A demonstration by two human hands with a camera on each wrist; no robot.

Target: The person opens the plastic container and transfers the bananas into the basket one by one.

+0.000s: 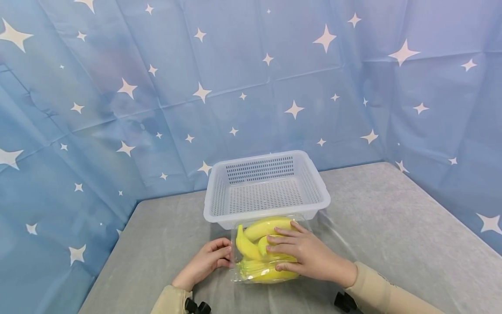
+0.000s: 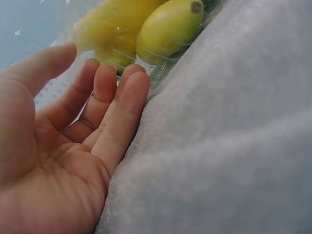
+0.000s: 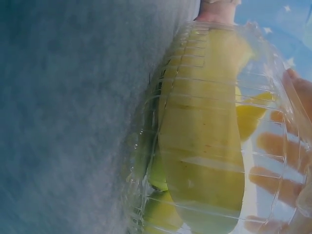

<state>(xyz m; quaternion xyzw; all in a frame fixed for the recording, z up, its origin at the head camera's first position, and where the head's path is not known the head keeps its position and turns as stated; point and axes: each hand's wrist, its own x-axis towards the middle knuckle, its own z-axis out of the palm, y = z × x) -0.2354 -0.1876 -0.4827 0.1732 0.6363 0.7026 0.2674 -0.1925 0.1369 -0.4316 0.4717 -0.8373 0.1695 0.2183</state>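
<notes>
A clear plastic bag (image 1: 236, 277) of yellow fruit lies on the grey cloth, just in front of the basket. Curved bananas (image 1: 246, 245) show through it in the head view. In the left wrist view, a yellow-green oval end with a dark tip (image 2: 168, 31) shows through the plastic. My right hand (image 1: 307, 252) rests on the bag's right part with fingers spread. Its fingers show blurred through the plastic in the right wrist view, behind a large yellow fruit (image 3: 202, 131). At the bag's left edge, my left hand (image 1: 209, 259) has loosely bent fingers, fingertips right by the plastic.
Behind the bag stands a white perforated plastic basket (image 1: 266, 214) with nothing in it. A grey cloth (image 1: 361, 205) covers the table. Blue curtains with white stars (image 1: 243, 65) rise along the back and both sides.
</notes>
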